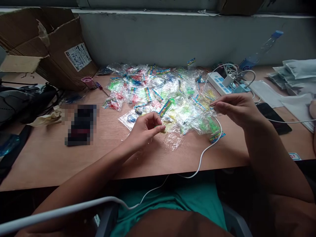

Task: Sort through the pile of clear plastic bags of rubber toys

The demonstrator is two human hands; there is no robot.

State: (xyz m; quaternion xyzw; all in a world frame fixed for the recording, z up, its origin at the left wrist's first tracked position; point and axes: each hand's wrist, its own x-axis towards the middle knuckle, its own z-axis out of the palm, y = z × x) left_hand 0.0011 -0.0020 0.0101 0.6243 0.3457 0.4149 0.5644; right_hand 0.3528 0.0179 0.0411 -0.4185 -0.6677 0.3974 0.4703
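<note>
Thumb and fingers of my left hand (148, 128) are pinched at the front of the pile, on a small clear plastic bag (174, 140) with something yellowish near the fingertips. My right hand (238, 107) is raised at the pile's right side, its thumb and fingertips pressed together. Whatever it grips is too small to make out. Just past those fingertips lies a clear bag with yellow contents (209, 95). Between and behind both hands spreads a heap of clear packets (158, 89) with red, green and yellow contents and printed blue-yellow header strips.
A cardboard box (61, 49) stands at back left, near a pink cup (88, 82) and a screwdriver (101, 88). To the right are a power strip (219, 83), a bottle (259, 52), a dark phone (274, 118) and white packets (296, 74). A white cable (203, 153) crosses the table's front edge.
</note>
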